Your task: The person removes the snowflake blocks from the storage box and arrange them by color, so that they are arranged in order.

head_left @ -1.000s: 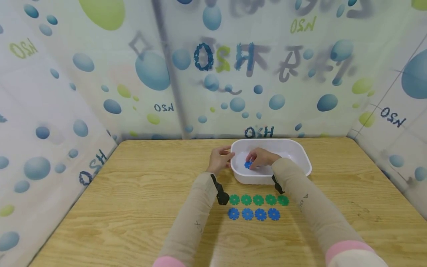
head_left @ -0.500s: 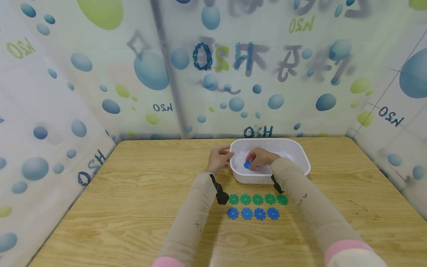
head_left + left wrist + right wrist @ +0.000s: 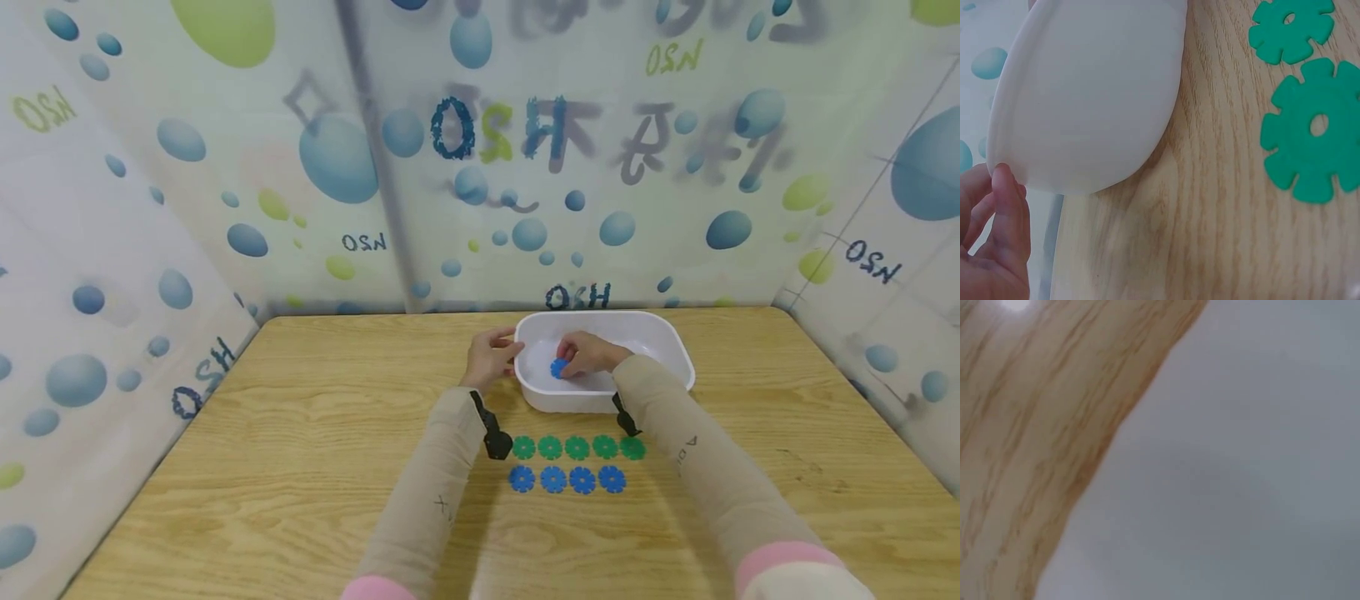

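Observation:
A white plastic basin (image 3: 660,377) stands at the back of the table. Its left end is gripped by my left hand (image 3: 489,360), and in the left wrist view the thumb and fingers (image 3: 1009,206) pinch the rim. Inside the basin, my right hand (image 3: 590,353) pinches a blue notched plastic disc (image 3: 558,368) between thumb and fingers. The right wrist view shows only the basin wall (image 3: 1222,462) and some table, so the hand is out of sight there.
In front of the basin lies a row of several green notched discs (image 3: 577,447). Nearer to me is a row of several blue discs (image 3: 582,480). Behind the wooden table (image 3: 337,433) hangs a patterned curtain (image 3: 480,208).
My right hand has lifted the blue disc slightly from the basin's floor, and more of the disc shows. The left hand stays at the rim. The head view has shifted slightly.

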A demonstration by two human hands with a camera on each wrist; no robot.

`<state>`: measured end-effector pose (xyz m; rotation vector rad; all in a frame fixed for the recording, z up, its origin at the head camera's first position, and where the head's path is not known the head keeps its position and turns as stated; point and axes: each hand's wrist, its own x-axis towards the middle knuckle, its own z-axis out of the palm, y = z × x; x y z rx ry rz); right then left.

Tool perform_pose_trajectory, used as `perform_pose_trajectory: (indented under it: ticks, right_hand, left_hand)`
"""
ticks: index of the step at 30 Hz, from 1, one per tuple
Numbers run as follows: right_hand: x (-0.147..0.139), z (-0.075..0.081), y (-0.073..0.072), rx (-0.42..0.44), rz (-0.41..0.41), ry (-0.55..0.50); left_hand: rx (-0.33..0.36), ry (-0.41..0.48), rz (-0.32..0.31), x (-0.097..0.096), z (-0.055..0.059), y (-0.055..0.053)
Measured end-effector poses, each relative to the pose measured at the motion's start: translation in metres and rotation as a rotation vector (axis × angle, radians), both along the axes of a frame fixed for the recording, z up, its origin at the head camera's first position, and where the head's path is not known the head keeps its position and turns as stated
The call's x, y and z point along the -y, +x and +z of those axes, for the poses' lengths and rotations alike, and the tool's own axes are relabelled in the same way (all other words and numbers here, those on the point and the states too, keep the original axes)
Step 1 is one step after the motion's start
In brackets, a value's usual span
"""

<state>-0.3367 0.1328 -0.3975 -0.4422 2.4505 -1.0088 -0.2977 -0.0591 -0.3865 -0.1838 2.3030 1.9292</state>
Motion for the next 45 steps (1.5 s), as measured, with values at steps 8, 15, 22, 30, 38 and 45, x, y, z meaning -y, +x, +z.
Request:
perform_pose_trajectory:
  ticks: [8, 15, 22, 30, 38, 45]
  right_hand:
    - [-0.003, 0.007, 0.010, 0.012, 0.036, -0.016]
    - [-0.009, 0.014, 0.022, -0.004, 0.059, -0.090]
    - [-0.019, 0.016, 0.034, -0.067, 0.076, -0.161]
    - [-0.033, 0.032, 0.048, -0.141, 0.055, -0.261]
    - [-0.047, 0.044, 0.068, -0.227, 0.075, -0.266]
    - [-0.059, 0.043, 0.094, -0.216, 0.163, -0.325]
  left_hand:
    - [0.008, -0.008, 0.010, 0.000, -0.003, -0.001]
    - [0.006, -0.013, 0.016, 0.000, -0.003, -0.003]
    - [0.000, -0.008, 0.019, 0.000, -0.003, -0.002]
    - [-0.007, -0.006, 0.026, -0.001, -0.003, -0.002]
    - [-0.002, -0.006, 0.022, -0.001, -0.002, -0.001]
    - [-0.006, -0.002, 0.026, -0.001, -0.002, -0.001]
